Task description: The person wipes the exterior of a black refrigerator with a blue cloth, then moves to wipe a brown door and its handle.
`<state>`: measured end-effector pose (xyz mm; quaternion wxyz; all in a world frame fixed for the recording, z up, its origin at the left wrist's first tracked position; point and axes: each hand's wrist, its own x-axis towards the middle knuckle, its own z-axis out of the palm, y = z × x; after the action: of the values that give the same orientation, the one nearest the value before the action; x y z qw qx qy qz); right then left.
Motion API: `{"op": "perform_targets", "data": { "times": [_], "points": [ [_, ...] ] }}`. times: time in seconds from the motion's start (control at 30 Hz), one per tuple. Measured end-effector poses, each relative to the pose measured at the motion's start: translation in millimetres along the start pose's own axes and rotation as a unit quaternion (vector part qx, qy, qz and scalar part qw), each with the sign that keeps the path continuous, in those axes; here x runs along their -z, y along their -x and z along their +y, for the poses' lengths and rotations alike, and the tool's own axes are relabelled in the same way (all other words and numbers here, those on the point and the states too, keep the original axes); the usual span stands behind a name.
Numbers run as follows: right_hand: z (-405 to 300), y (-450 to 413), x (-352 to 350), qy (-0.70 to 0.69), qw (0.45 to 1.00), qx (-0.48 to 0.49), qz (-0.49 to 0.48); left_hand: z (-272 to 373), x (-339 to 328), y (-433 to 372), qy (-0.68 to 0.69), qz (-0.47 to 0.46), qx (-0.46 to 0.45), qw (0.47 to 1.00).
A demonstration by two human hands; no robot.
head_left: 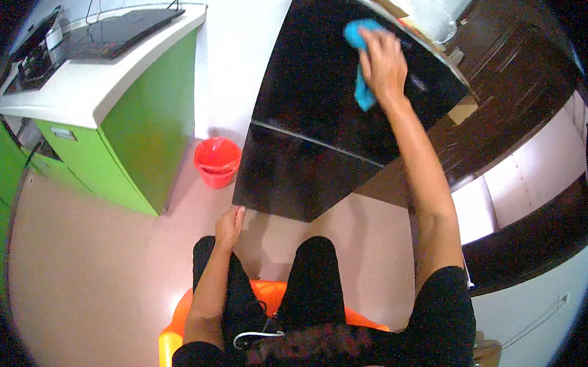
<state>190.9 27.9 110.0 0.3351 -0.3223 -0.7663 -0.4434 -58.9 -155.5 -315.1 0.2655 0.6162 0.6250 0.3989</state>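
My right hand (pixel 383 64) is pressing a blue cloth (pixel 365 97) against the upper part of a glossy black two-panel appliance front (pixel 313 68), which looks like a refrigerator. Part of the cloth bunches beyond my fingertips and part hangs below the hand. A pale seam divides the larger upper panel from the lower panel (pixel 293 173). At the lower panel's bottom left corner is my left hand (pixel 230 229), its fingers curled and its thumb at the corner. Whether those fingers grip the edge is hidden.
I sit on an orange plastic seat (pixel 269 290). A lined red bin (pixel 217 160) stands left of the black front. Farther left is a green cabinet (pixel 151 126) with a white countertop (pixel 104 88) bearing a black cooktop (pixel 121 33). Dark wooden shelving (pixel 499 98) stands to the right.
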Motion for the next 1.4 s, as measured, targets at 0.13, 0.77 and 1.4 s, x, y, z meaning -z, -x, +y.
{"op": "perform_targets", "data": {
  "times": [0.13, 0.77, 1.4],
  "points": [
    [-43, -69, -38, 0.012, 0.991, -0.044, 0.127, -4, 2, -5, -0.003, -0.002, 0.025, 1.000],
    [-91, 188, -69, -0.086, 0.934, 0.193, -0.287, -16, -2, -8, 0.058, 0.037, 0.053, 0.996],
    [12, 11, -5, -0.021, 0.974, -0.175, 0.145, 2, 33, 28, -0.086, 0.129, -0.093, 0.984]
  ]
}}
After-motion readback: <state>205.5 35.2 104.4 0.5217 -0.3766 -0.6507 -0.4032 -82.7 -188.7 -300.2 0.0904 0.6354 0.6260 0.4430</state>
